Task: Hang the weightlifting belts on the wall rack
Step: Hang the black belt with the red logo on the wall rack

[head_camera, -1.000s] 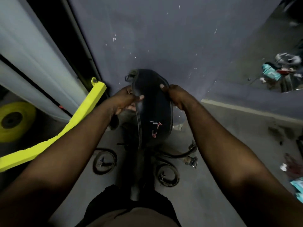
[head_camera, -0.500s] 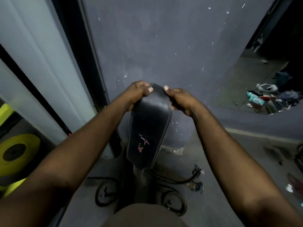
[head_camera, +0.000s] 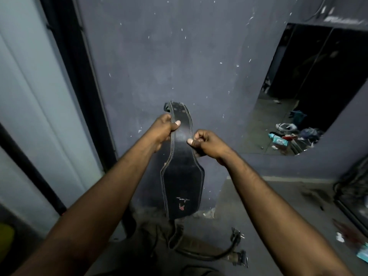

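belt (head_camera: 182, 182) lifted higher, upright, wide end down, seemingly doubled

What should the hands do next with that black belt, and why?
Probably lift the belt higher up the wall. The left hand and right hand grip its narrow top part, the wide end hangs free, and nothing to hang it on shows here, so that likely sits higher up.
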Motion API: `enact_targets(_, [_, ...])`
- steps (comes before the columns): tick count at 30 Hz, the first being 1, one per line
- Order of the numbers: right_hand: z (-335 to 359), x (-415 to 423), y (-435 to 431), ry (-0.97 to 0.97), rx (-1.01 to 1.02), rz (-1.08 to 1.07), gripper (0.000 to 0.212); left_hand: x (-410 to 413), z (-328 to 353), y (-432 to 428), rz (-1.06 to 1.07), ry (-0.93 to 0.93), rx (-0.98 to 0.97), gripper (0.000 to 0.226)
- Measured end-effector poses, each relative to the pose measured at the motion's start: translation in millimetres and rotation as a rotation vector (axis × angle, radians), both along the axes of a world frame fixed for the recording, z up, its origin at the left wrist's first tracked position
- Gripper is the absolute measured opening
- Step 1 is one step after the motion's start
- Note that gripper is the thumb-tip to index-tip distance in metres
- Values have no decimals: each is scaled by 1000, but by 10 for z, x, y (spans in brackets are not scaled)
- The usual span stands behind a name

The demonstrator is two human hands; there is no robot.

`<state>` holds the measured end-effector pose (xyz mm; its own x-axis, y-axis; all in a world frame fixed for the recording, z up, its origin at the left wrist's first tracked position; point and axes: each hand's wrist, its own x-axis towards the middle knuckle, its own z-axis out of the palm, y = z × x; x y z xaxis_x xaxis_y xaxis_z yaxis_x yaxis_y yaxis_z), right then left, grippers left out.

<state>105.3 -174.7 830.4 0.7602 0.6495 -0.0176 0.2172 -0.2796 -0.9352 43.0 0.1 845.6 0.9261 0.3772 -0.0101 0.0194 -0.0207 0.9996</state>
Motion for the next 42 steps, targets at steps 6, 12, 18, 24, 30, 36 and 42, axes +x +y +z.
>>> enact_targets(6, [589, 176, 49, -130, 39, -43, 10, 41, -58, -158, -30, -291, 254, 32])
enact_targets(12, [1088, 274, 42, -428, 160, -67, 18, 88, 264, -178, -5, -452, 383, 30])
enact_targets(18, [1285, 351, 133, -521, 419, -281, 22, 216, 785, -278, 140, -673, 430, 21])
enact_targets(24, [1148, 321, 129, -380, 258, -220, 40, 389, 1421, -336, 276, -822, 506, 21])
enact_targets(30, [1542, 512, 218, -622, 300, -451, 57, 400, 1520, -414, 223, -737, 594, 50])
enact_targets(36, [1123, 510, 19, -508, 187, -267, 53, 494, 1503, -316, 280, -739, 411, 52])
enact_targets(42, [1278, 664, 13, -519, 175, -350, 57, 517, 1569, -187, 102, -704, 519, 65])
